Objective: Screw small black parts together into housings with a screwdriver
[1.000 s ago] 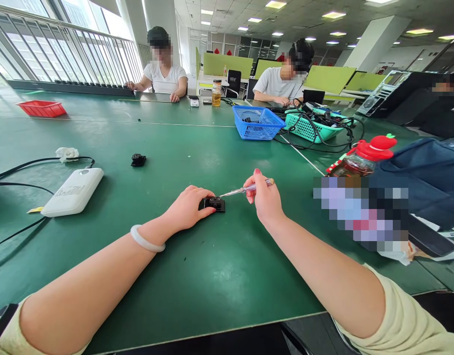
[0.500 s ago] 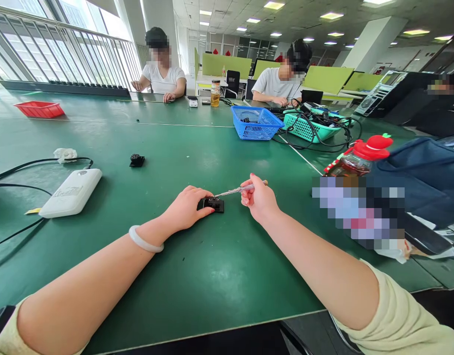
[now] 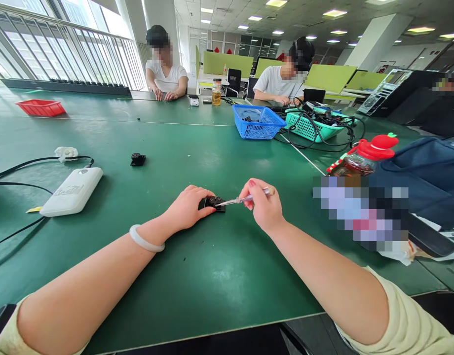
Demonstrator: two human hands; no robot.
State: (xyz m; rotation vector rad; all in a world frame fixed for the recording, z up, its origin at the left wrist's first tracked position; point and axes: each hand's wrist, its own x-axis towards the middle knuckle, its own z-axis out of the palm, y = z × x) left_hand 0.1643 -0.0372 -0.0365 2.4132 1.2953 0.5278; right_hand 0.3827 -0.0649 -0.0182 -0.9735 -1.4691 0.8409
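Head view: right hand [image 3: 264,206] holds a screwdriver [image 3: 231,201].

Looking across a green counter [image 3: 197,148], seeing a pale metal railing [image 3: 75,52] stretching past its far left corner, and bright windows [image 3: 79,12] letting in daylight behind. Past the far edge, finding yellow-green partitions [image 3: 227,64] and a black office chair [image 3: 233,79]. Beyond the far right corner, meeting a white, leaning-looking pillar [image 3: 382,37]. Overhead, noticing glowing lights [image 3: 335,14] dotting a pale ceiling [image 3: 234,15]. Below the near edge, glimpsing dark grey floor [image 3: 316,331].
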